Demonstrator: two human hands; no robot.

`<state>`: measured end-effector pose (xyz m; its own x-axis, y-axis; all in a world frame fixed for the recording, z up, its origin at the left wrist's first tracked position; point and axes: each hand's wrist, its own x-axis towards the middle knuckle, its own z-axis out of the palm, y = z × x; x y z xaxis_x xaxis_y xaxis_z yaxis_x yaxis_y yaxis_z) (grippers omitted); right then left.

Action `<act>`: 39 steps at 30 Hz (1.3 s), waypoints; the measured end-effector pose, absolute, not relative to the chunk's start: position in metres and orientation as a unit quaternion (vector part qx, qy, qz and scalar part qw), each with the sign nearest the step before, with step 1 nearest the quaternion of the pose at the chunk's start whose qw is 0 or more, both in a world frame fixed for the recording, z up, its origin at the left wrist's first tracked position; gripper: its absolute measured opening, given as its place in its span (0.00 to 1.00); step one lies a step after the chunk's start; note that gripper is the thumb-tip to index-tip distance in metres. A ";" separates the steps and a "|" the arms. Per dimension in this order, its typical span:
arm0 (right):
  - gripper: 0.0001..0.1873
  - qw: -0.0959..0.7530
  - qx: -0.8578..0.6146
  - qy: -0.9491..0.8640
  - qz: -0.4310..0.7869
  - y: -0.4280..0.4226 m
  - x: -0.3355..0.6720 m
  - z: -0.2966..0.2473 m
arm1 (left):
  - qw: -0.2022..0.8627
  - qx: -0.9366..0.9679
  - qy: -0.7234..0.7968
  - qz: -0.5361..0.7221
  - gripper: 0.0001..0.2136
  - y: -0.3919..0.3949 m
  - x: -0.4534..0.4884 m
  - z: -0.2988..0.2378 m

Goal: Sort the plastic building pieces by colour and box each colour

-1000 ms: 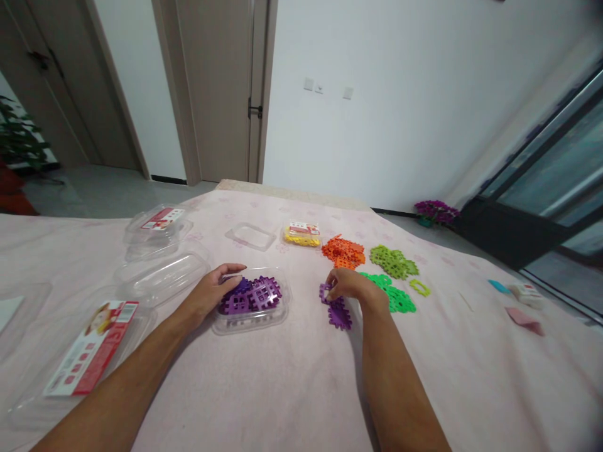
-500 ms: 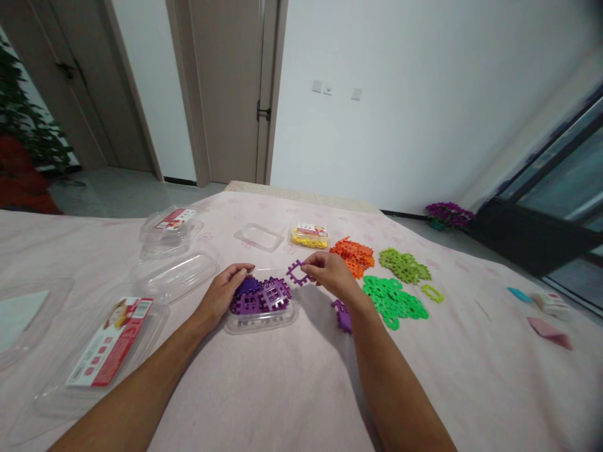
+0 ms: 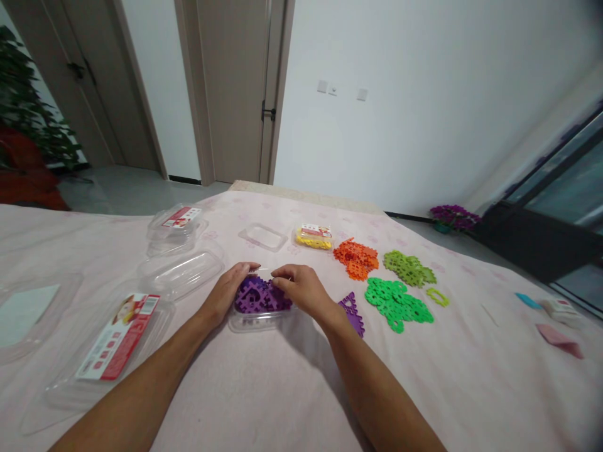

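A clear plastic container (image 3: 257,326) holds a heap of purple interlocking pieces (image 3: 258,297). My left hand (image 3: 229,290) grips its left end, thumb and fingers curled on the rim. Over the right end of the container is my right hand (image 3: 301,287), its fingertips closed on a purple piece among the others; the palm and forearm hide part of that side. Just right of my right wrist, a few purple toothed pieces (image 3: 353,316) lie on the cloth.
Orange pieces (image 3: 357,258), green pieces (image 3: 396,301) and olive-green pieces (image 3: 409,268) lie in piles on the right. A closed box of yellow pieces (image 3: 313,237) sits behind. Clear lids and trays (image 3: 181,273) cover the left, beside a labelled package (image 3: 120,336).
My right hand has moved left with the purple frame-shaped piece, from beside the container down into it. My left hand stays on the container. The view has shifted slightly.
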<state>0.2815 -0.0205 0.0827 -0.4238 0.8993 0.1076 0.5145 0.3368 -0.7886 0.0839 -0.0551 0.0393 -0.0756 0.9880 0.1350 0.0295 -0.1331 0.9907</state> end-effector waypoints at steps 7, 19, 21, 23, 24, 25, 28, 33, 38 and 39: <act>0.15 0.211 -0.368 -0.869 0.254 -0.030 0.279 0.093 | 0.493 0.504 0.504 0.499 0.26 -0.054 0.084 0.042; 0.13 0.283 -0.443 -0.803 0.282 -0.003 0.337 0.119 | 0.247 0.673 0.550 0.428 0.18 -0.052 0.078 0.049; 0.14 0.265 -0.485 -0.782 0.289 0.005 0.364 0.121 | 0.172 0.728 0.532 0.397 0.18 -0.058 0.084 0.061; 0.18 0.219 -0.530 -0.765 0.295 0.012 0.388 0.119 | 0.138 0.788 0.492 0.343 0.20 -0.067 0.094 0.071; 0.21 0.187 -0.549 -0.759 0.295 0.015 0.399 0.116 | 0.126 0.817 0.469 0.310 0.21 -0.071 0.099 0.074; 0.24 0.150 -0.565 -0.757 0.291 0.017 0.408 0.114 | 0.112 0.843 0.448 0.276 0.22 -0.075 0.104 0.076; 0.32 0.040 -0.591 -0.764 0.256 0.017 0.429 0.106 | 0.061 0.888 0.413 0.194 0.26 -0.082 0.115 0.069; 0.43 -0.045 -0.587 -0.782 0.203 0.005 0.445 0.095 | -0.018 0.897 0.416 0.146 0.30 -0.077 0.119 0.043; 0.35 -0.055 -0.559 -0.812 0.159 -0.009 0.444 0.081 | -0.048 0.888 0.432 0.151 0.27 -0.066 0.119 0.034; 0.33 -0.045 -0.569 -0.807 0.152 -0.010 0.442 0.078 | -0.048 0.886 0.436 0.151 0.27 -0.065 0.120 0.034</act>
